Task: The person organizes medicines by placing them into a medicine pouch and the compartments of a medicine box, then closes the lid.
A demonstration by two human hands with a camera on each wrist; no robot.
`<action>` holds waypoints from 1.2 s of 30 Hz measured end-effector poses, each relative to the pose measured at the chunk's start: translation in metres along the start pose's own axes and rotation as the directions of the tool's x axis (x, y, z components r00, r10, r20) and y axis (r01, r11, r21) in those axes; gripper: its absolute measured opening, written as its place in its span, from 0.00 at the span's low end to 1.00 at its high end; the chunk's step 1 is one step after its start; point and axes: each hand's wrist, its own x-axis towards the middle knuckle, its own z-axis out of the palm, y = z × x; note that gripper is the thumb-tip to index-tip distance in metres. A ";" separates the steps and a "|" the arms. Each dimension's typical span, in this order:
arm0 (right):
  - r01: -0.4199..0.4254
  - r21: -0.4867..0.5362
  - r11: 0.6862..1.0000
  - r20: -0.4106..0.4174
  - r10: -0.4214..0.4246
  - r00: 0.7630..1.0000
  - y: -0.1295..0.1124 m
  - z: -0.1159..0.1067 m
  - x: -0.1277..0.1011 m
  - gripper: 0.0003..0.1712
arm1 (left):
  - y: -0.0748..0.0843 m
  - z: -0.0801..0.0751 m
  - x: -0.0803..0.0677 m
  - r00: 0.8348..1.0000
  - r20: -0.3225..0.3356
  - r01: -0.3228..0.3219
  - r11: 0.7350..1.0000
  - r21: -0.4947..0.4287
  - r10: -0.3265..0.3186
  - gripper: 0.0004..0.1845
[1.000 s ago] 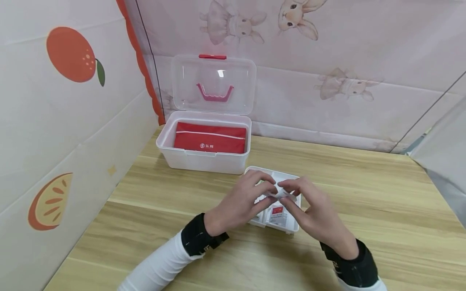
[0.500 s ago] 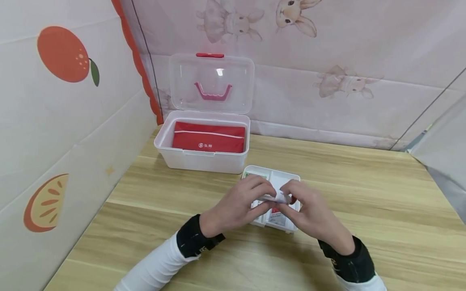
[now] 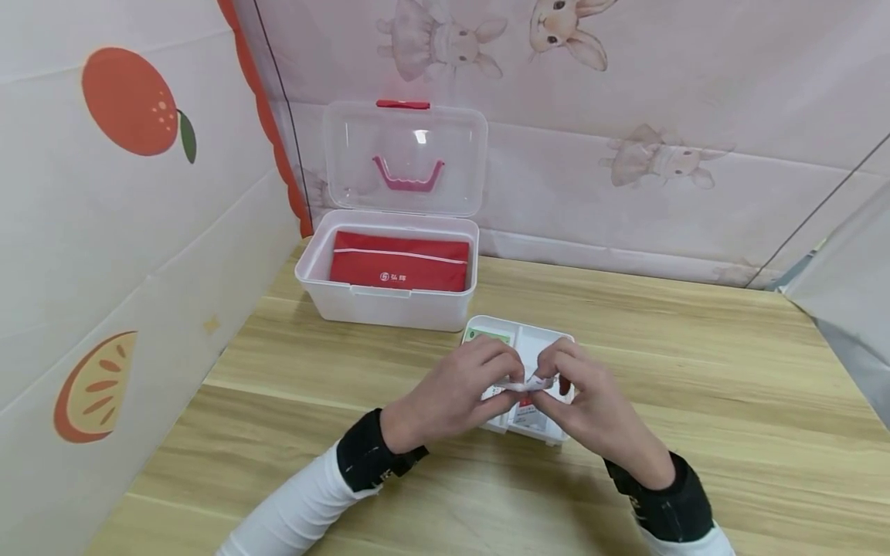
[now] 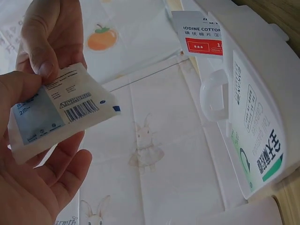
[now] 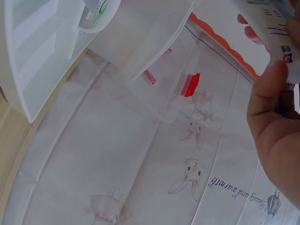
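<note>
Face-to-face, left hand [image 3: 459,390], right hand [image 3: 596,400], pinching sachet [image 4: 65,108]

From my remote seat I see a small screened-off booth [image 3: 772,85], like a makeshift staged set. A wood-grain table [image 3: 702,347] fills the near part. A creased white sheet [image 3: 215,259] with orange-fruit prints [image 3: 130,101] walls the left, a pinkish rabbit-print sheet [image 3: 549,174] the far side, a pale sheet [image 3: 848,266] the right. I cannot tell what building surrounds it.
</note>
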 end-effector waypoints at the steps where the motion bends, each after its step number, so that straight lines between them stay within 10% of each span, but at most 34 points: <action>1: 0.001 -0.006 1.000 -0.003 -0.001 1.000 0.000 0.000 0.000 0.22 | 0.000 0.000 0.000 1.000 0.001 -0.004 1.000 0.009 0.003 0.11; 22: 0.024 0.003 1.000 -0.011 -0.024 1.000 0.000 0.001 0.001 0.23 | 0.000 0.000 -0.003 1.000 -0.003 -0.009 1.000 0.019 0.009 0.11; 36: 0.083 -0.102 0.991 -0.027 -0.086 0.996 0.001 0.010 -0.001 0.26 | 0.000 -0.001 -0.002 0.997 -0.011 -0.065 0.965 0.253 0.070 0.07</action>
